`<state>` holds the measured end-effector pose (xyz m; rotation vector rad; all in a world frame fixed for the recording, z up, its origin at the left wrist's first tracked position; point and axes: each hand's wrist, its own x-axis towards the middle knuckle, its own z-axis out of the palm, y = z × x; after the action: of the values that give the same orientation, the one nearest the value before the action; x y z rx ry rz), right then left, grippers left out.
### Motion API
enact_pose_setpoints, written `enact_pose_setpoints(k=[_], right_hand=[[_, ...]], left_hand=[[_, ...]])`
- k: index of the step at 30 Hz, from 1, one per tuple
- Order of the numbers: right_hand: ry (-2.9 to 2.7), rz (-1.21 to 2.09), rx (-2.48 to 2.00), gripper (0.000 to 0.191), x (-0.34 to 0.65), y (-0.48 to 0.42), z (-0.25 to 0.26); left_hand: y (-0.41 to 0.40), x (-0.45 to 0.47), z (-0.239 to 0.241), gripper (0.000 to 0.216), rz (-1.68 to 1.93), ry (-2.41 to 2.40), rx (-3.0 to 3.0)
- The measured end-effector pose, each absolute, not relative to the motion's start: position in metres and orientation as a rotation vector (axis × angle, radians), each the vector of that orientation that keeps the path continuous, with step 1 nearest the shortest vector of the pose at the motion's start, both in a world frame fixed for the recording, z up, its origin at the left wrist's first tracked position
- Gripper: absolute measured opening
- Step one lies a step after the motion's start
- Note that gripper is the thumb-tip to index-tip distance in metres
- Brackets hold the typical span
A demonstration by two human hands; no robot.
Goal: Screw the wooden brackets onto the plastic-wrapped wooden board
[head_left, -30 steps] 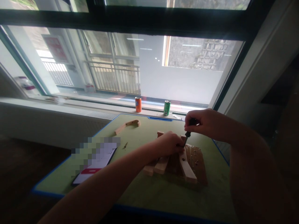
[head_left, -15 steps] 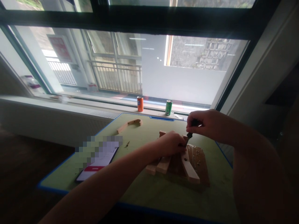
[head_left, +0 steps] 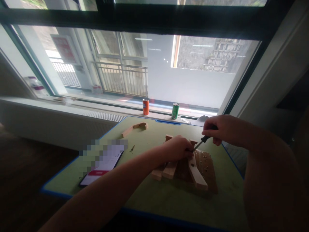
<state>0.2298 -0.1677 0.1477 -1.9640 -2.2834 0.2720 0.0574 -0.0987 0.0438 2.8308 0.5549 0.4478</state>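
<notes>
My right hand (head_left: 220,129) is closed round the dark handle of a screwdriver (head_left: 205,139). Its metal shaft slants down to the left, and the tip ends beside the fingertips of my left hand (head_left: 180,148). Those fingers are bent together over the upper part of a pale wooden piece (head_left: 199,178) that has a dark hole in it; what the tip meets is hidden. Under this piece lies a brown sheet (head_left: 211,175) with several small metal bits on it. Left of it, two more wooden pieces (head_left: 170,170) lie partly beneath my left hand and wrist.
A curved wooden piece (head_left: 134,128) lies at the table's far left. A phone (head_left: 101,178) rests nearer, beside a small dark item (head_left: 132,148). An orange can (head_left: 145,107) and a green can (head_left: 175,111) stand on the window sill. Blue edging borders the green table (head_left: 149,199).
My right hand has shifted to the right with the screwdriver, which now leans much more, showing more of its shaft. My left hand has stayed in place on the wooden piece.
</notes>
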Motion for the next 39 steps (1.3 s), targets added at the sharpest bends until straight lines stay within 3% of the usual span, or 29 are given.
enact_pose_setpoints(k=[4, 11, 16, 36, 39], right_hand=[[-2.267, 0.180, -2.076, 0.028, 0.221, -0.171, 0.147], [-2.367, -0.433, -1.976, 0.035, 0.208, -0.161, 0.137], [-2.335, -0.651, -1.981, 0.034, 0.198, -0.154, 0.129], [-2.304, -0.728, -2.073, 0.033, 0.177, -0.154, 0.127], [-2.326, -0.615, -2.001, 0.031, 0.186, -0.161, 0.127]], left_hand=[[-0.100, 0.058, 0.045, 0.018, 0.444, 0.556, 2.851], [-0.101, 0.056, 0.046, 0.016, 0.443, 0.555, 2.807], [-0.101, 0.056, 0.046, 0.017, 0.436, 0.565, 2.786], [-0.098, 0.058, 0.042, 0.015, 0.439, 0.586, 2.814], [-0.099, 0.057, 0.043, 0.015, 0.448, 0.570, 2.779]])
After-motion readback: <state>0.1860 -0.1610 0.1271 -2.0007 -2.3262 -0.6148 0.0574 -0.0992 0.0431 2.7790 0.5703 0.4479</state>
